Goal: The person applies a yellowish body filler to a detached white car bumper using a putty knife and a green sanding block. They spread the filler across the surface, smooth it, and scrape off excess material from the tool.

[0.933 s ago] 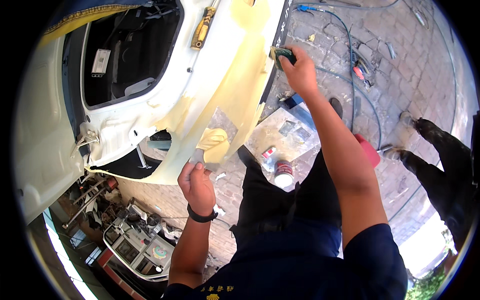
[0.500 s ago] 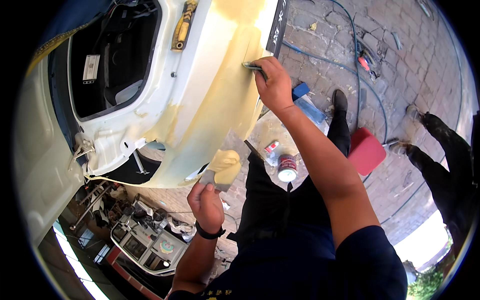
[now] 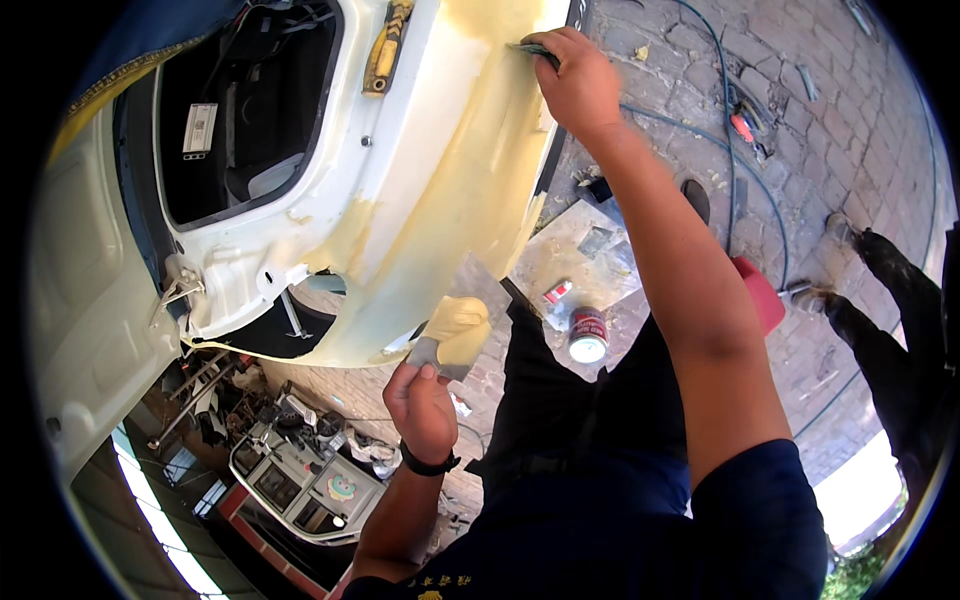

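Note:
My left hand [image 3: 422, 410] grips a grey mixing board [image 3: 440, 355] bearing a thick heap of pale yellow filler [image 3: 455, 330], held low beside the white car body panel [image 3: 395, 130]. Near the top of that panel, my right hand [image 3: 580, 80] is closed on a thin dark spreader [image 3: 525, 48], whose edge is on or very near a yellowish filler coat [image 3: 478, 120]. A yellow-and-black handled tool [image 3: 385, 50] lies on the white frame left of that coat, beside a dark opening [image 3: 250, 120].
Below me on brick paving [image 3: 800, 130] are a stained board [image 3: 570, 250], a tin [image 3: 588, 335], a small tube [image 3: 557, 292], a red object [image 3: 755, 295] and hoses [image 3: 725, 100]. A person's legs [image 3: 880, 310] stand at right. A small vehicle [image 3: 300, 480] and clutter are at lower left.
My right hand went down the panel with the spreader, then moved back up and right to near its top. My left hand with the filler board has shifted right and slightly down.

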Available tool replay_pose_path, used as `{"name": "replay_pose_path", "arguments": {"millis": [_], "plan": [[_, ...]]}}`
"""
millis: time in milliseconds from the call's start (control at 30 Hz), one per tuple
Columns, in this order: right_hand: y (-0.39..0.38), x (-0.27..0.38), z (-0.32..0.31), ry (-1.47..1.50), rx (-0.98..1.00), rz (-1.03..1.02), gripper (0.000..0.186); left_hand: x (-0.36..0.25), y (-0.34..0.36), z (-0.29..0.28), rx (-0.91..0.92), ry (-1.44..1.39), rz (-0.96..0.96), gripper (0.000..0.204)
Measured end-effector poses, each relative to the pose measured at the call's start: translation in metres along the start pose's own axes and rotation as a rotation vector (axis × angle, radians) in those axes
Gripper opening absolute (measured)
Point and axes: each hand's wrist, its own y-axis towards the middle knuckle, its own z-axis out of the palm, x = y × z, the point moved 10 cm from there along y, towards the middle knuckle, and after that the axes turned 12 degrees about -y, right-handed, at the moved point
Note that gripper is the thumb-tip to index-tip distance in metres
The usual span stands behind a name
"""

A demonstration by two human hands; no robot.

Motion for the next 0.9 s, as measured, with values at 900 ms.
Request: {"name": "replay_pose_path", "arguments": {"millis": [900], "plan": [[-0.062,-0.056,0.039,-0.051,0.104,0.353,0.023,0.022,0.017,0.001,0.093,-0.041,-0.018,0.020]]}}
